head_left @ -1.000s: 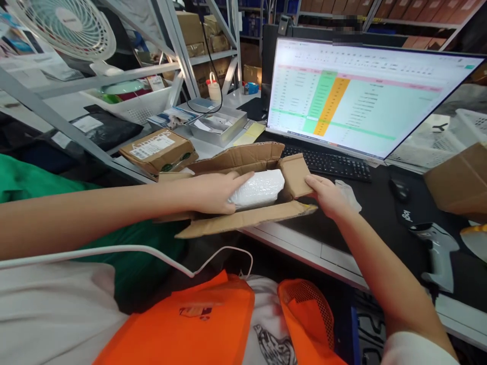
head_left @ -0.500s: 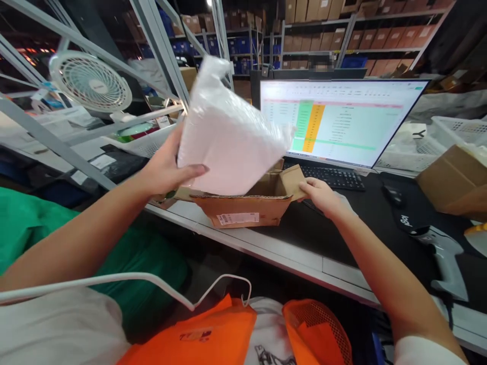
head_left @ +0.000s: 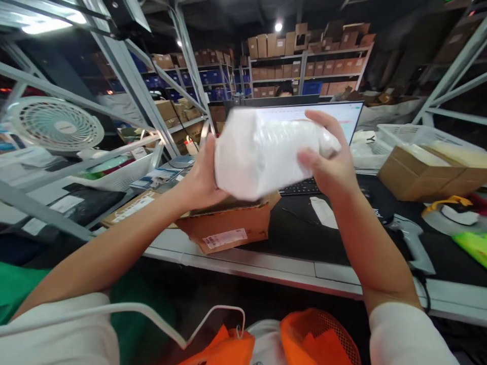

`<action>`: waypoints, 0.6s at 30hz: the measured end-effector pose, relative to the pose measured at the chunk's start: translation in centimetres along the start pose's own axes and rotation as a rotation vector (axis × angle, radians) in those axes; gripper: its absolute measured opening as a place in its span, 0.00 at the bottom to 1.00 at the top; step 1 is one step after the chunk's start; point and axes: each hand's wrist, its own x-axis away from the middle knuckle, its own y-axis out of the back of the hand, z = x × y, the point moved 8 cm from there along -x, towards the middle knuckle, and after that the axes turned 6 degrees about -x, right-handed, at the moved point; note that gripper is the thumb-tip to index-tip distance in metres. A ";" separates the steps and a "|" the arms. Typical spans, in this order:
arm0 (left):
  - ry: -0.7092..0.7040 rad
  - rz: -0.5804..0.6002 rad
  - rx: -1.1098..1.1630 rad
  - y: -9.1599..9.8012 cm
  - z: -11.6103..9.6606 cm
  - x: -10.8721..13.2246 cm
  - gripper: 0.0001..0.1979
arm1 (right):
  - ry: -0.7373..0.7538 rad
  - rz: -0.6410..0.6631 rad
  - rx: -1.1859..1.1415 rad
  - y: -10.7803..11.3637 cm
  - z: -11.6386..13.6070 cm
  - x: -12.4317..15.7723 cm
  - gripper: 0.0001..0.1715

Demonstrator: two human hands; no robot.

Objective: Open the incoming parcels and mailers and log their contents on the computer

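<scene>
A white bubble-wrapped packet (head_left: pixel 262 152) is held up in front of the monitor (head_left: pixel 350 114), above the desk. My left hand (head_left: pixel 203 175) grips its left end and my right hand (head_left: pixel 329 162) wraps round its right end, fingers curled over the top. Below the packet stands an opened cardboard box (head_left: pixel 228 228) with a white label on its near side, at the desk's front edge.
A keyboard (head_left: pixel 299 187) lies behind the box. A barcode scanner (head_left: pixel 413 238) rests at the right, near a larger carton (head_left: pixel 418 172) and a white basket (head_left: pixel 418 134). A fan (head_left: pixel 55 126), metal shelving and a labelled parcel (head_left: pixel 131 208) are at the left. Another person's head (head_left: pixel 284 90) shows behind the monitor.
My left hand lifted the white packet out of the box. My right hand let go of the box flap and took the packet's right end. The view tilted upward.
</scene>
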 end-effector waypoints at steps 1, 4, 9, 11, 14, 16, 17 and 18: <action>-0.123 -0.084 -0.058 0.7 -2.1 -0.2 0.38 | 0.032 -0.023 0.009 0.7 1.2 1.1 0.38; -0.258 -0.227 -0.218 1.9 -6.3 0.9 0.24 | 0.102 -0.032 0.031 1.9 4.2 5.6 0.26; -0.309 -0.319 -0.284 1.8 -10.2 3.8 0.13 | -0.028 -0.034 0.088 4.6 4.9 13.7 0.25; -0.366 -0.314 -0.253 1.3 -12.4 3.9 0.09 | -0.128 -0.076 0.077 6.3 4.3 16.7 0.23; -0.467 -0.203 -0.193 -0.3 -16.6 2.8 0.07 | -0.283 -0.180 0.044 8.9 3.4 21.1 0.19; -0.509 -0.165 -0.168 -1.6 -19.3 2.0 0.07 | -0.370 -0.242 0.031 10.3 3.1 23.8 0.19; -0.504 -0.170 -0.162 -2.4 -20.2 1.6 0.07 | -0.404 -0.256 0.029 10.7 3.0 25.0 0.19; -0.487 -0.176 -0.154 -3.3 -20.9 1.3 0.07 | -0.441 -0.260 0.036 11.0 2.9 26.2 0.18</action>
